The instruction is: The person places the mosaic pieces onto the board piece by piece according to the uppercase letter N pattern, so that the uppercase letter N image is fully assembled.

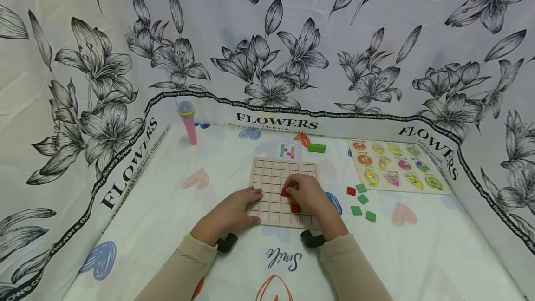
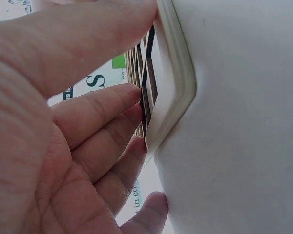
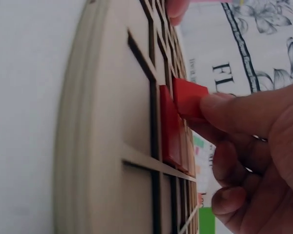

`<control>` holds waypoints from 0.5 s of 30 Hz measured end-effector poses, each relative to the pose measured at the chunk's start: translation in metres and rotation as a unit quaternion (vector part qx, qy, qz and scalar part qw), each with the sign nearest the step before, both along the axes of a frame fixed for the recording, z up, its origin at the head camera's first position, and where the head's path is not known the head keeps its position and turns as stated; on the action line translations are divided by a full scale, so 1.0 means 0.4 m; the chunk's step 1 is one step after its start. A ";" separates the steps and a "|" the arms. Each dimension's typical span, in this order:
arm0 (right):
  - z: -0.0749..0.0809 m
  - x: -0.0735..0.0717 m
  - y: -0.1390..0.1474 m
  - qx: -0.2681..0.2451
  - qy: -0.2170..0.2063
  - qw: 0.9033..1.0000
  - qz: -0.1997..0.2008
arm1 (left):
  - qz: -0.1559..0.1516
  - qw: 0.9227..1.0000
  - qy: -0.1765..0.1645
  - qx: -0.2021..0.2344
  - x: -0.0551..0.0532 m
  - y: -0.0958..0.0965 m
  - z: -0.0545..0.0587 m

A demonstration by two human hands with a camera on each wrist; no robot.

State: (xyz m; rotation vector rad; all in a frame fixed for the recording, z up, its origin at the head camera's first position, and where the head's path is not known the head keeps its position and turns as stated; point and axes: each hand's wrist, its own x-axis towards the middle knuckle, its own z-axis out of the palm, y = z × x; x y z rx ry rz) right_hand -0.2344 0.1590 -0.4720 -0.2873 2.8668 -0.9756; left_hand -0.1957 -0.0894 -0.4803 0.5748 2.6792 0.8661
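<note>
A wooden grid board (image 1: 267, 194) lies on the cloth between both hands. My left hand (image 1: 234, 212) rests at its left edge, fingers fairly straight and fingertips touching the board's surface and side. Between thumb and fingers, my right hand (image 1: 307, 192) pinches a red square tile (image 3: 189, 99), tilted just over the grid. Below it, another red tile (image 3: 170, 129) sits in a cell of the board. An orange tile (image 1: 293, 200) shows next to that one, partly covered by the right hand.
Right of the board lie a loose red tile (image 1: 351, 191) and several green tiles (image 1: 356, 210). Behind it are a pattern card (image 1: 288, 148) and a green block (image 1: 316, 148). A fruit puzzle board (image 1: 386, 152) lies far right; a pink toy microphone (image 1: 190, 129) is at back left.
</note>
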 end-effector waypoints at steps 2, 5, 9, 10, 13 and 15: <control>0.001 0.004 0.000 0.012 -0.009 1.000 0.009 | -0.001 1.000 0.000 0.000 0.001 0.000 0.002; 0.005 0.011 0.000 0.023 -0.022 0.999 0.023 | 0.000 1.000 0.000 0.001 0.002 0.000 0.002; 0.006 0.015 0.000 0.022 -0.033 0.999 0.025 | 0.002 1.000 -0.002 0.001 0.003 0.000 0.004; 0.006 0.014 0.000 0.022 -0.033 0.999 0.025 | 0.002 1.000 -0.002 0.001 0.002 0.000 0.004; 0.003 0.014 0.000 0.034 -0.026 0.999 0.032 | 0.001 1.000 -0.001 0.000 0.002 0.001 0.004; 0.000 0.013 0.000 0.043 -0.015 0.998 0.042 | 0.001 1.000 -0.001 -0.001 0.002 0.001 0.004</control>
